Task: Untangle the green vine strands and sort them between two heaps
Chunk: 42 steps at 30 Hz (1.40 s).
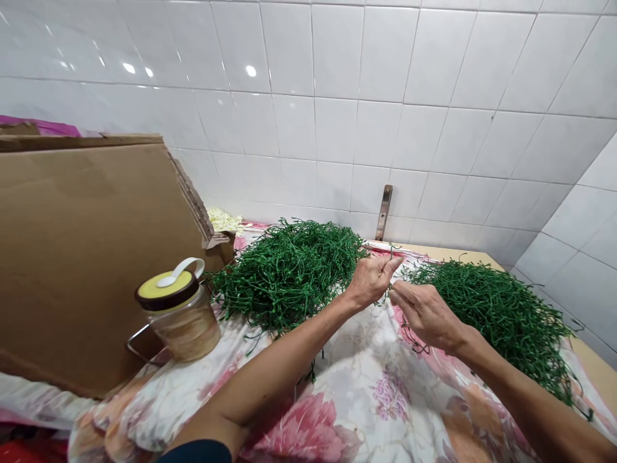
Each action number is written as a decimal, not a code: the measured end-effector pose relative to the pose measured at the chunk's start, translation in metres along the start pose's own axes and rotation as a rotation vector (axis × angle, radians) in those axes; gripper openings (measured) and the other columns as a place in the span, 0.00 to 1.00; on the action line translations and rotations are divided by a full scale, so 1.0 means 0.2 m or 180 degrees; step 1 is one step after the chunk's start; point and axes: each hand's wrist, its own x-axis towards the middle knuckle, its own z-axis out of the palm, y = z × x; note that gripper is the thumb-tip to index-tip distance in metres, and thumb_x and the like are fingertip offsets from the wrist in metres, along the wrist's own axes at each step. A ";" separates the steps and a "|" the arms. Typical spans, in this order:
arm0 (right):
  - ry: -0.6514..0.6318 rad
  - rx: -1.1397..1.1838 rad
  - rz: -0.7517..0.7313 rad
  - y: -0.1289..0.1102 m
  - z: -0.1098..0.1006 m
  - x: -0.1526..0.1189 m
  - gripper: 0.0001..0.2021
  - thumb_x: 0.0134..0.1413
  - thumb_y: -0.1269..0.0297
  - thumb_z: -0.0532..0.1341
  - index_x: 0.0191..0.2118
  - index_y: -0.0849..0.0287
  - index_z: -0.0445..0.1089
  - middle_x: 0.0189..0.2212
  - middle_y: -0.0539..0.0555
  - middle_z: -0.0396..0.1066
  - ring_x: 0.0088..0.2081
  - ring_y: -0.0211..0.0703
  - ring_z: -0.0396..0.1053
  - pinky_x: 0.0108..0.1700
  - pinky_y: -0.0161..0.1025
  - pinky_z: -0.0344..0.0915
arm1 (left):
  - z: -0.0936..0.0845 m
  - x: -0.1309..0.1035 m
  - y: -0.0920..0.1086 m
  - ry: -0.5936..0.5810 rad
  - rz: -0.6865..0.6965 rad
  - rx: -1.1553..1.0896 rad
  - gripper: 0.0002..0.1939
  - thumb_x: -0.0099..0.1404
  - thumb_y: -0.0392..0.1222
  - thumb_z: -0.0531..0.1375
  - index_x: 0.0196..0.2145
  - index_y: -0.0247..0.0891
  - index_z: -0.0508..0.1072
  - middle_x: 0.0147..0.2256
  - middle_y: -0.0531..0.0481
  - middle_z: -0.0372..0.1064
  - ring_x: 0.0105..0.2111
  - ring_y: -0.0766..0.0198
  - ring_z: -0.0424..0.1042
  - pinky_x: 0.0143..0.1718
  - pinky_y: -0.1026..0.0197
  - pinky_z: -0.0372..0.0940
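Over a flowered cloth, my two hands are close together between two heaps of thin green stems that look artificial. My left hand point(373, 281) is closed, thumb up, pinching a thin green stem point(392, 250) whose tip pokes out above the thumb. Just to its right and a little lower, my right hand point(429, 315) is closed too, its fingertips pressed together close to the left fingers. What the right fingertips pinch is too small to make out. The left heap of green stems point(294, 270) lies behind my left forearm. Beside my right forearm spreads the right heap of green stems point(501, 321).
A clear jar point(187, 328) with a yellow-and-dark lid and white handle stands at the left. Behind it rises a large cardboard box point(81, 257). Pale yellow pieces point(224, 220) lie beyond the box. A metal strip point(384, 212) leans on the tiled wall point(337, 128).
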 end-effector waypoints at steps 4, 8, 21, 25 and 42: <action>0.0139 0.0103 0.0155 -0.06 -0.03 -0.07 0.15 0.72 0.65 0.48 0.29 0.54 0.56 0.22 0.47 0.60 0.22 0.37 0.55 0.29 0.37 0.53 | 0.02 -0.01 -0.01 0.0023 0.0117 0.0077 0.27 0.73 0.54 0.51 0.20 0.39 0.53 0.19 0.56 0.47 0.22 0.68 0.48 0.27 0.61 0.43; 0.0481 0.0377 0.0949 0.00 -0.08 -0.07 0.17 0.73 0.57 0.50 0.31 0.56 0.64 0.20 0.46 0.61 0.22 0.37 0.58 0.29 0.36 0.57 | -0.02 0.01 0.02 0.0223 -0.0169 -0.0271 0.28 0.73 0.58 0.50 0.20 0.39 0.55 0.20 0.55 0.49 0.23 0.68 0.51 0.27 0.61 0.46; 0.0484 -0.0570 0.1593 0.30 -0.12 -0.17 0.13 0.68 0.61 0.55 0.45 0.57 0.76 0.32 0.55 0.78 0.33 0.48 0.75 0.39 0.43 0.68 | -0.10 0.03 0.07 0.0544 -0.0465 -0.0656 0.32 0.71 0.66 0.49 0.21 0.38 0.61 0.21 0.55 0.52 0.23 0.69 0.51 0.26 0.62 0.47; 0.0594 -0.1559 0.1432 0.36 -0.15 -0.20 0.16 0.63 0.67 0.56 0.53 0.64 0.74 0.51 0.68 0.75 0.52 0.63 0.72 0.52 0.54 0.68 | -0.09 0.01 0.11 0.0557 -0.0298 -0.0648 0.31 0.72 0.65 0.50 0.21 0.38 0.59 0.21 0.55 0.53 0.23 0.69 0.52 0.26 0.62 0.49; 0.0778 0.1585 0.1311 -0.05 -0.13 0.02 0.13 0.66 0.55 0.60 0.33 0.57 0.72 0.27 0.50 0.70 0.29 0.40 0.66 0.32 0.37 0.63 | -0.06 0.00 0.14 0.0245 -0.0825 -0.1565 0.33 0.67 0.70 0.54 0.21 0.36 0.66 0.18 0.55 0.55 0.20 0.71 0.53 0.22 0.64 0.48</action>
